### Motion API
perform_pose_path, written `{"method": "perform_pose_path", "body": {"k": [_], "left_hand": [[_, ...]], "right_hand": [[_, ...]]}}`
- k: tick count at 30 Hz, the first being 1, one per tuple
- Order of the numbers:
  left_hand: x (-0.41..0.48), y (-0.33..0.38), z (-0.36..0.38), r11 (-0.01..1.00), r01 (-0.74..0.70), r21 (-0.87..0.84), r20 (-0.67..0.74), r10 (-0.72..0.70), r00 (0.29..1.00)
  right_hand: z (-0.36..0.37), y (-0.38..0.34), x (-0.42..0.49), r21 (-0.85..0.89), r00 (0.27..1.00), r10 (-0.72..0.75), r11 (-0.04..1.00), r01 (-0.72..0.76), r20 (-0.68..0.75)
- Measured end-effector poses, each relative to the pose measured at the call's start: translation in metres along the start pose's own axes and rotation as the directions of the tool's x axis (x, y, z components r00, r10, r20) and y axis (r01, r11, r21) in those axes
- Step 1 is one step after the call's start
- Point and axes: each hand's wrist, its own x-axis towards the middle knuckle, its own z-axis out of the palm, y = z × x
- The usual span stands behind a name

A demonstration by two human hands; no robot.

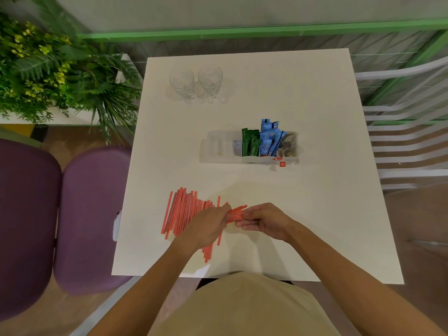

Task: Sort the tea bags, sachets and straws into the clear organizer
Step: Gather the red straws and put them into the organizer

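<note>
At the far left stand two purple chairs (60, 214), and behind them is a planter with green plants (48, 69) and small yellow flowers. The white table (315, 214) takes the middle of the view. On its far left part two clear glasses (196, 83) stand just beside each other, upright.

Near the front edge of the table, on the left side, lie the loose straws (180, 212). They are red with thin white stripes and are spread flat in an uneven row, most of them pointing away from the person. The left hand (208, 226) lies palm down over the right part of this row. Its fingers are drawn together around the left end of a small bundle (237, 212) of the same straws. The right hand (264, 221) has the other end of the bundle, with the thumb above and the curled fingers below, so both hands hold it between them, a little above the table.

Farther back and to the right stands the clear organizer (218, 146). Its left compartments look bare, though the plastic is hard to read. The right compartments are filled in this order: green sachets (251, 141) standing upright, then blue sachets (270, 139), which stand taller, then tea bags (288, 146) in the last compartment. One red tag (282, 164) hangs over the front wall onto the table.

At the far right, beyond the table edge, is a white slatted chair (400, 141). A green rail (242, 32) runs behind everything.
</note>
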Motion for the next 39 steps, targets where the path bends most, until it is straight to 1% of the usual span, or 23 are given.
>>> {"method": "perform_pose_path", "body": {"k": [5,7,11,15,19,21,22,25,28,30,33,36,39], "left_hand": [[-0.004,0.004,0.001,0.999,-0.027,0.025,0.009,0.027,1.000],[-0.003,0.003,0.001,0.999,-0.038,0.017,0.006,0.038,0.999],[-0.003,0.003,0.003,1.000,-0.031,-0.002,-0.010,0.031,0.999],[-0.003,0.001,-0.002,0.991,0.000,-0.134,-0.037,-0.005,0.999],[-0.006,-0.006,-0.013,0.963,0.074,-0.260,-0.080,-0.098,0.992],[-0.009,-0.011,-0.017,0.924,0.127,-0.362,-0.091,-0.171,0.981],[-0.011,-0.012,-0.018,0.886,0.145,-0.441,-0.102,-0.210,0.972],[-0.013,-0.010,-0.019,0.734,0.147,-0.663,-0.136,-0.311,0.940],[-0.014,0.002,-0.017,0.636,0.125,-0.761,-0.148,-0.359,0.921],[-0.013,0.006,-0.015,0.607,0.107,-0.787,-0.163,-0.372,0.914],[-0.010,0.009,-0.015,0.596,0.111,-0.795,-0.160,-0.384,0.909],[-0.009,0.014,-0.016,0.572,0.107,-0.813,-0.138,-0.368,0.919],[-0.008,0.018,-0.018,0.575,0.103,-0.812,-0.123,-0.341,0.932]], "right_hand": [[0.003,-0.002,-0.005,0.016,0.997,-0.001,1.000,0.000,0.079],[0.006,-0.002,-0.006,-0.004,0.998,-0.020,1.000,0.020,0.064],[0.008,0.003,-0.005,-0.079,0.995,-0.103,0.991,0.104,0.005],[0.009,0.007,-0.003,-0.093,0.984,-0.179,0.980,0.176,-0.018],[0.008,0.006,-0.004,-0.070,0.976,-0.210,0.976,0.206,-0.060],[0.008,0.003,-0.006,-0.057,0.972,-0.226,0.973,0.222,-0.072],[0.008,0.001,-0.008,-0.049,0.969,-0.235,0.972,0.231,-0.076],[0.008,-0.002,-0.011,-0.015,0.965,-0.250,0.968,0.250,-0.083],[0.011,-0.004,-0.011,-0.003,0.964,-0.252,0.968,0.252,-0.088],[0.013,-0.005,-0.012,0.016,0.965,-0.245,0.969,0.247,-0.093],[0.014,-0.006,-0.014,0.024,0.967,-0.237,0.970,0.240,-0.096],[0.018,-0.008,-0.015,0.033,0.966,-0.235,0.970,0.239,-0.111],[0.022,-0.006,-0.015,0.038,0.962,-0.239,0.969,0.246,-0.130]]}}
